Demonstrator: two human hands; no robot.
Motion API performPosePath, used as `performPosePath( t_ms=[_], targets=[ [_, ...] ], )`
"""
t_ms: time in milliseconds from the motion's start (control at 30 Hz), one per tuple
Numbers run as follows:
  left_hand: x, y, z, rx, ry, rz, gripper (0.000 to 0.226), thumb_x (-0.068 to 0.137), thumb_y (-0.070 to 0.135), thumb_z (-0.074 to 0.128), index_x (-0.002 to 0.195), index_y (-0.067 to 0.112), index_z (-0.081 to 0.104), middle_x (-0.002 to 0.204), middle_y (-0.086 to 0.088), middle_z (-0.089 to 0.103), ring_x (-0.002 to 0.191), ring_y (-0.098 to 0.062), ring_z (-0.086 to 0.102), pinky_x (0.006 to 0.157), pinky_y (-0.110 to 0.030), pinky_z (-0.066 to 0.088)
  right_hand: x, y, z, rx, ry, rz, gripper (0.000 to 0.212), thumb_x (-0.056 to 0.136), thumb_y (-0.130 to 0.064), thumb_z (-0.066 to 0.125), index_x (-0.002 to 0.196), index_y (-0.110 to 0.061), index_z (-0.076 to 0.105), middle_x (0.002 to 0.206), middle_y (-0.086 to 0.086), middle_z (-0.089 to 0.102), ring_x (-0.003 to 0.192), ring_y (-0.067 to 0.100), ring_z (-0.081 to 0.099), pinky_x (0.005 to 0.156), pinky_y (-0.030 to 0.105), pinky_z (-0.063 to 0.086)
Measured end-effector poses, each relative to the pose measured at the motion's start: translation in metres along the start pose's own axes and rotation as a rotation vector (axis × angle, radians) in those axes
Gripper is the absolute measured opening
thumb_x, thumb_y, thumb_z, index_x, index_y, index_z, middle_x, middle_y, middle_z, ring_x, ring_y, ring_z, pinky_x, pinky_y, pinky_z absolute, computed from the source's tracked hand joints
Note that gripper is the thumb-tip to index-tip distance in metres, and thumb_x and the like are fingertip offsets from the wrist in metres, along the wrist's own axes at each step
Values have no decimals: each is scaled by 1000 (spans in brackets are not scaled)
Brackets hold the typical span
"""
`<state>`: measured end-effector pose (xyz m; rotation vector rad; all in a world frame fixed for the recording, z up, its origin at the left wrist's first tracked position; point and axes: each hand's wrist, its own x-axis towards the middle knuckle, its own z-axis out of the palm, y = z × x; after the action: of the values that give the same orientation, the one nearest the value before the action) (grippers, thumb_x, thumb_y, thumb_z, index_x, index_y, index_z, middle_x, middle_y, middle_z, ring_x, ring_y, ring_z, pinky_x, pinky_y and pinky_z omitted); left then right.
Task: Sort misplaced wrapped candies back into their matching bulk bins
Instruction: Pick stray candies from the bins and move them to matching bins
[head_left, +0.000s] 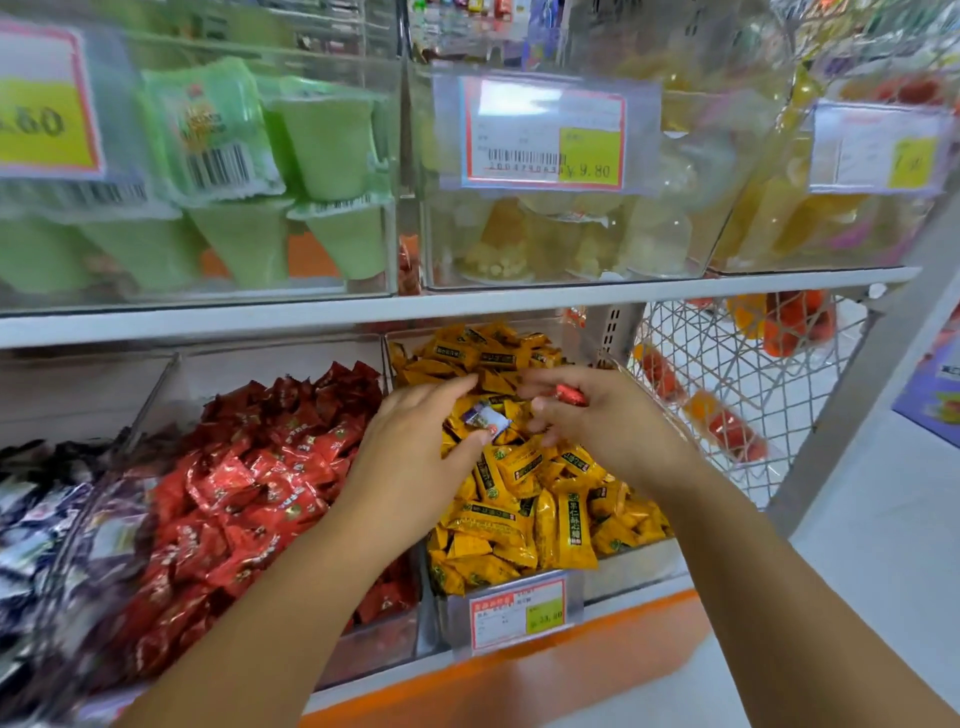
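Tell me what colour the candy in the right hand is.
It's a red candy, clearest in the head view.

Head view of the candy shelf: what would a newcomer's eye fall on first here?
Two hands meet over the yellow candies on the lower shelf: the left hand pinches a white-and-purple candy, and the right hand holds a red candy. To the left of them the heap of red candies is a bright mass. On the shelf above, at the left, are pale green cups.
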<state>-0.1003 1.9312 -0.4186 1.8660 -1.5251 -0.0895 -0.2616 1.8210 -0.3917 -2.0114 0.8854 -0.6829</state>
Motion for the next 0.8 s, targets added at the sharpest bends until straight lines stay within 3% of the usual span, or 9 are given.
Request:
performPosePath(
  t_ms=[100, 200, 333, 433, 533, 667, 733, 800],
  targets=[
    [1, -3, -4, 44, 7, 36, 51, 93, 39, 56, 142, 40, 39, 142, 16, 43, 130, -6, 28, 102, -18, 19, -1, -2, -5, -105, 10, -28, 28, 95, -20, 59, 121, -30, 61, 95, -8, 69, 58, 1, 57, 57, 14, 49],
    [4, -2, -1, 173, -85, 133, 52, 95, 41, 51, 144, 45, 32, 144, 25, 35, 130, -6, 23, 108, -28, 19, 1, 1, -4, -161, -4, -9, 26, 96, -23, 57, 120, -33, 60, 95, -12, 69, 59, -1, 55, 54, 8, 42],
    [15, 1, 5, 240, -113, 166, 42, 96, 38, 49, 137, 45, 42, 136, 26, 41, 125, -10, 30, 102, -32, 24, 5, 0, -1, -137, 10, 49, 18, 96, -23, 52, 114, -24, 51, 90, -13, 70, 61, 2, 56, 62, 28, 50],
    [19, 1, 4, 195, -83, 152, 30, 94, 38, 55, 124, 38, 57, 126, 18, 51, 116, -13, 37, 98, -31, 29, 6, -2, -1, -123, 36, 59, 13, 95, -27, 55, 105, -22, 48, 79, -8, 70, 56, 2, 56, 59, 29, 48],
    [10, 1, 0, 38, 55, 140, 26, 95, 34, 54, 120, 31, 59, 112, 19, 54, 111, -12, 42, 92, -31, 34, 6, -8, 2, -122, 20, -2, 12, 94, -27, 60, 105, -23, 61, 73, -7, 66, 54, -3, 57, 53, 16, 45],
    [-12, -12, -25, -108, 295, -60, 27, 96, 35, 48, 119, 25, 58, 96, 18, 50, 101, -13, 51, 81, -29, 37, 11, -15, 19, -114, 57, -111, 13, 86, -36, 68, 98, -35, 72, 63, -20, 60, 56, -4, 50, 52, 9, 36],
    [-21, -24, -42, -118, 339, -134, 18, 95, 38, 48, 110, 30, 56, 97, 9, 57, 94, -13, 54, 76, -27, 39, 17, -20, 34, -111, 90, -144, 18, 85, -38, 68, 101, -32, 74, 70, -21, 61, 63, -3, 50, 56, 10, 36],
    [-29, -36, -59, -120, 361, -198, 7, 95, 36, 51, 101, 34, 53, 87, 12, 57, 82, -4, 53, 66, -16, 36, 23, -29, 52, -69, 94, -176, 23, 86, -37, 68, 108, -30, 73, 87, -15, 69, 75, 0, 56, 65, 13, 44]
  ],
)
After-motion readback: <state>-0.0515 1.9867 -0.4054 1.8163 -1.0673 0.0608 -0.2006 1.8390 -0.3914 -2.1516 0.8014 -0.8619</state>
